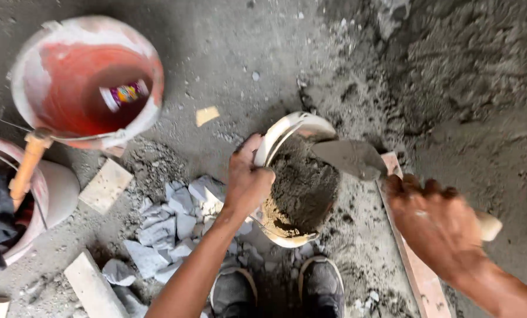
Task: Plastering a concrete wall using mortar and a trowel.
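The left hand (247, 182) grips the rim of a tilted white pan (293, 132) on the floor, already well filled with grey mortar (301, 188), while the right hand (437, 221), fingers clenched around a trowel (348, 158), rests its blade over the heap.

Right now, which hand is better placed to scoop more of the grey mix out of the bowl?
The right hand, probably: it already holds the trowel with the blade over the bowl. The left hand only grips the rim.
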